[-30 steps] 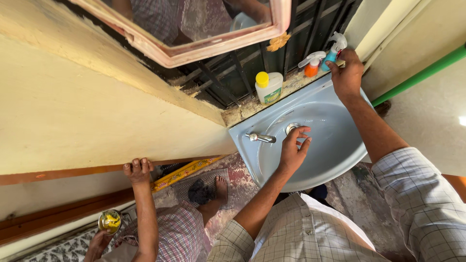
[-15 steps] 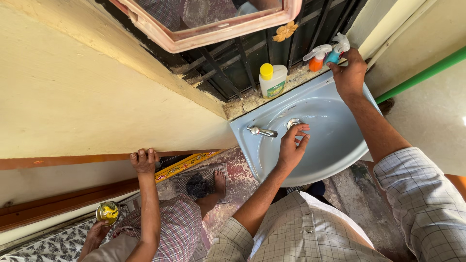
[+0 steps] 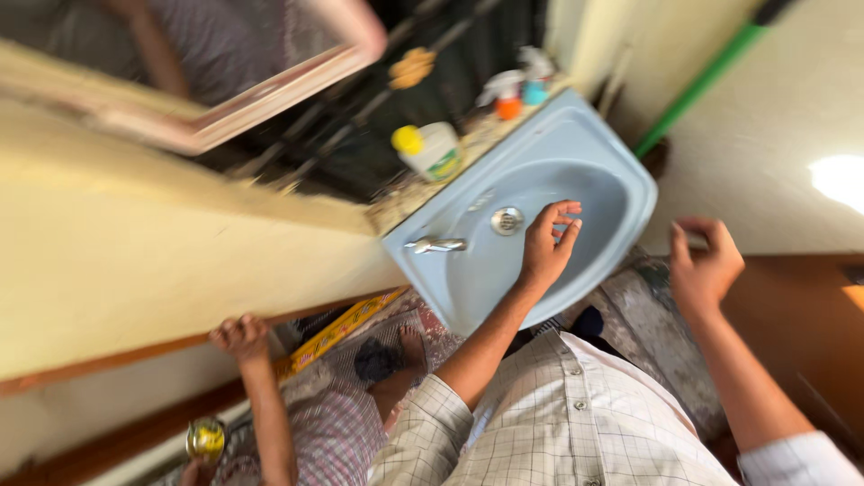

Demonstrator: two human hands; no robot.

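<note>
Washroom corner, yellow wall, frame motion-blurred. Pale blue sink (image 3: 621, 193) stands under a barred window; its tap (image 3: 435, 244) and drain (image 3: 507, 220) are visible. Your left hand (image 3: 546, 243) hovers over the basin, fingers loosely curled, holding nothing. Your right hand (image 3: 705, 265) is off the sink's right rim, half-closed; cannot tell whether it grips anything. White bottle with yellow cap (image 3: 427, 149) sits on the ledge.

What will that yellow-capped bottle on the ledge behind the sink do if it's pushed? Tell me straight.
The yellow-capped bottle looks like pale plastic, so probably light and not fragile. It stands upright on a narrow, rough ledge right above the blue sink, so a sideways push would likely tip it into the basin. Its smooth sides may be slippery if wet; the blur hides any wetness.
</note>
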